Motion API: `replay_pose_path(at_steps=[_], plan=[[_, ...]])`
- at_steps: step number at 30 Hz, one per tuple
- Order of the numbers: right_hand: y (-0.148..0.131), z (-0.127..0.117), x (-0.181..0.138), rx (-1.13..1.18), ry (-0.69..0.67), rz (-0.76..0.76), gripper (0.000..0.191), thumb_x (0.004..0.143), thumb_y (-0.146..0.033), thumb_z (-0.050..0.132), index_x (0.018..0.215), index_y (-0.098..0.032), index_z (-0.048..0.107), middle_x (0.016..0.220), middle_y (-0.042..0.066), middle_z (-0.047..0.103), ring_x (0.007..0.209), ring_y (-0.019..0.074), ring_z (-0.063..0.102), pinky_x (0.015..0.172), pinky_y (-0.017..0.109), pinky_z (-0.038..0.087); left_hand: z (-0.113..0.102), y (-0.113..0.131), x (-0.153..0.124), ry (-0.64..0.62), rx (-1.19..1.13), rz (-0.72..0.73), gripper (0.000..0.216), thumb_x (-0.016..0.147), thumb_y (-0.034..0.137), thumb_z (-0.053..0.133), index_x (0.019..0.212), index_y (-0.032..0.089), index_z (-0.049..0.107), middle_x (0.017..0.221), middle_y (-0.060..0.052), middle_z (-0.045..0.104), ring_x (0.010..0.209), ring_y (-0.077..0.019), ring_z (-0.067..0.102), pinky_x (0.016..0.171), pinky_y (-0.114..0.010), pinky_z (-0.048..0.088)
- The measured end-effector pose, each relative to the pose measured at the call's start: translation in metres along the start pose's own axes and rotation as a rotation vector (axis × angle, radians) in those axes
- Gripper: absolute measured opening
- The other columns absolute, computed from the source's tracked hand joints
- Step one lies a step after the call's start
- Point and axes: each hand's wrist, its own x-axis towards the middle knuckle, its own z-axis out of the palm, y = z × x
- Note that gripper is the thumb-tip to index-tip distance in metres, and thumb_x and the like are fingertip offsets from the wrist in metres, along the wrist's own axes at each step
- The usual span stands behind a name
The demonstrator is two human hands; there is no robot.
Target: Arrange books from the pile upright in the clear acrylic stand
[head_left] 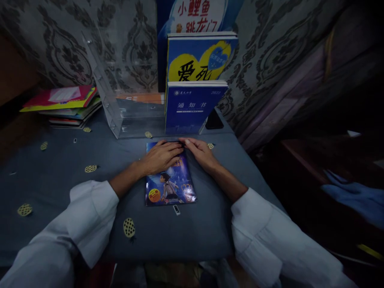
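A blue paperback book (171, 188) with a cartoon figure on its cover lies flat on the cloth-covered table in front of me. My left hand (162, 157) rests across the upper part of the cover, palm down, fingers stretched toward the top right corner. At that corner my right hand (199, 151) has its thumb and fingers closed on the book's edge; the fingertips are partly hidden. Just behind the book stands a clear plastic book rack (135, 124). In its right side are a dark blue booklet (192, 108) and a blue-and-yellow book (198, 56).
A taller blue book (195, 16) stands at the back of the rack. To the left lies a stack of books and folders (69, 102). A dark phone-like object (215, 120) sits right of the rack. The table's (210, 228) right edge slants away beside my right arm.
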Motion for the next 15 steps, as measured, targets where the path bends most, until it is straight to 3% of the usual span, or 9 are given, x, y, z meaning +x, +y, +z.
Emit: replay_pose_path(at_steps=[5,9,15], plan=[[-0.005,-0.001,-0.002,-0.101,-0.035,-0.049,0.052,0.093,-0.065,0.054,0.117,-0.025,0.077,0.121,0.005,0.077,0.12,0.028,0.067,0.114,0.05,0.044,0.0,0.001,-0.001,0.007,-0.007,0.0,0.04,0.107,0.031,0.042,0.141,0.019,0.057,0.148,-0.011,0.058,0.138,-0.0251,0.052,0.115,-0.048,0.035],[-0.008,-0.004,-0.012,-0.192,-0.081,-0.103,0.051,0.098,-0.06,0.049,0.124,-0.025,0.074,0.13,0.005,0.073,0.126,0.0275,0.064,0.116,0.05,0.043,-0.003,0.005,-0.007,0.022,-0.067,0.101,0.037,0.107,0.031,0.041,0.136,0.021,0.062,0.144,-0.009,0.062,0.136,-0.0232,0.054,0.116,-0.045,0.035],[-0.008,-0.008,-0.023,-0.323,-0.192,-0.191,0.045,0.102,-0.047,0.045,0.135,-0.024,0.066,0.142,0.005,0.065,0.142,0.0258,0.051,0.122,0.051,0.036,-0.005,0.011,-0.012,0.035,-0.081,0.147,0.035,0.106,0.03,0.044,0.134,0.02,0.063,0.139,-0.009,0.064,0.135,-0.0232,0.054,0.118,-0.046,0.033]])
